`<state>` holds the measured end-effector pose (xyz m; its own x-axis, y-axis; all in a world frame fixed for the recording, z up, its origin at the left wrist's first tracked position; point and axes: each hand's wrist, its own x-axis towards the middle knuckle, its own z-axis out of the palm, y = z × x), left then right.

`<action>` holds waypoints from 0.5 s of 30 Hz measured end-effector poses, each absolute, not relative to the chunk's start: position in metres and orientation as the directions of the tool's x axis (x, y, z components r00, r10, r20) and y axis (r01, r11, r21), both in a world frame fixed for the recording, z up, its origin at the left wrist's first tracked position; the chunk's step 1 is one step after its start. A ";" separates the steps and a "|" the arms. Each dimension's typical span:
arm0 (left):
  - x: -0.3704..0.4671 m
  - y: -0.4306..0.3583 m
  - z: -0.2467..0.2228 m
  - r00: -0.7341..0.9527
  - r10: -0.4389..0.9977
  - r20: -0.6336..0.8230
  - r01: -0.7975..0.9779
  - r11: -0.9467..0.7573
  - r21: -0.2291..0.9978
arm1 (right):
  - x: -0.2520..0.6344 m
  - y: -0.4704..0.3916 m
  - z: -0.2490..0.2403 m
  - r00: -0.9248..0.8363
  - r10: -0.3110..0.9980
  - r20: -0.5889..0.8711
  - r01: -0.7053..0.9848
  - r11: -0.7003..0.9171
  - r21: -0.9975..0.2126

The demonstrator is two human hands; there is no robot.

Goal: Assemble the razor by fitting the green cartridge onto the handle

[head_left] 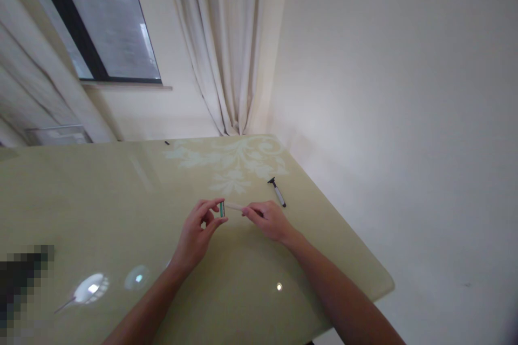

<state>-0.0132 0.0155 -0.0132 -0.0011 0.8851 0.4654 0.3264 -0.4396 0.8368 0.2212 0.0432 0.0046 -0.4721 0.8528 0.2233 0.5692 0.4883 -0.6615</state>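
Between the thumb and fingertips of my left hand (pixel 201 229) is a small green and dark razor cartridge (pixel 222 209), held upright at its two ends. My right hand (pixel 265 218) is closed on one end of a thin whitish stick (pixel 234 206), which points left toward the cartridge. The stick's left tip is at or very near the cartridge; I cannot tell if they touch. Beyond my right hand, a razor with a black head and grey handle (pixel 279 194) lies on the table.
The glossy greenish table (pixel 101 188) has a white floral pattern and light reflections. A small dark object (pixel 167 143) lies near its far edge. A wall (pixel 384 118) runs along the right side. Curtains (pixel 226 38) and a window (pixel 109 16) are behind. A blurred dark shape is at lower left.
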 end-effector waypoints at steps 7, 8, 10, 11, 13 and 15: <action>-0.013 0.016 -0.013 0.000 0.881 0.472 0.332 -0.446 0.831 | 0.220 0.043 0.004 -0.457 0.858 0.235 0.575 0.486 -0.658; -0.012 0.016 -0.013 0.010 0.882 0.471 0.329 -0.447 0.832 | 0.220 0.043 0.004 -0.447 0.862 0.240 0.579 0.483 -0.657; -0.011 0.015 -0.013 0.018 0.883 0.469 0.327 -0.449 0.832 | 0.220 0.043 0.003 -0.470 0.849 0.243 0.561 0.500 -0.660; -0.011 0.015 -0.013 0.018 0.883 0.470 0.329 -0.449 0.831 | 0.220 0.043 0.003 -0.489 0.838 0.243 0.549 0.512 -0.660; -0.010 0.014 -0.012 0.012 0.881 0.474 0.331 -0.450 0.829 | 0.219 0.043 0.004 -0.500 0.831 0.245 0.550 0.523 -0.651; -0.010 0.014 -0.011 0.006 0.881 0.473 0.333 -0.448 0.830 | 0.219 0.043 0.004 -0.458 0.852 0.254 0.585 0.504 -0.636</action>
